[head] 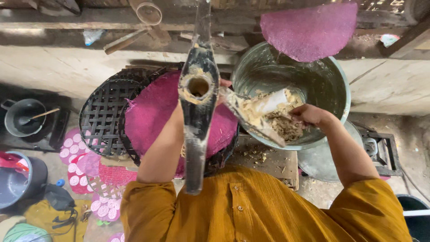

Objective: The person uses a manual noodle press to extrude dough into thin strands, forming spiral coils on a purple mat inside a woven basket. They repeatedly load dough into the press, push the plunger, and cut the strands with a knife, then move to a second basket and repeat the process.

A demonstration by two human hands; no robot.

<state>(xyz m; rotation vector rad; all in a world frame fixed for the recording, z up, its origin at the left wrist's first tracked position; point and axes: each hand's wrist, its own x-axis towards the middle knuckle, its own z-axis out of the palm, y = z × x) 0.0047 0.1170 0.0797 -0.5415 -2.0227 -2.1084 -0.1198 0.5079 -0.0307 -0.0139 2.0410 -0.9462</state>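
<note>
Rough workshop setting: a worn concrete ledge runs across the back, with clutter on the floor to the left, including a dark pot and patterned mats.

A long wooden press with a round hole at its middle stands over a pink mat, which lies on stacked black woven trays. To the right sits a large metal basin, a second pink mat resting on its far rim.

The right hand is closed around a flat scoop, loaded with pale dough, held over the basin's near side. More dough lies in the basin below it. The left hand is mostly hidden behind the press; its grip cannot be told.

Judgement: the dough looks soft, moist and sticky, light in small portions, liable to crumble or smear. It is best lifted on the scoop or pinched from beneath. The scoop appears stiff; hold it by its rear end.
</note>
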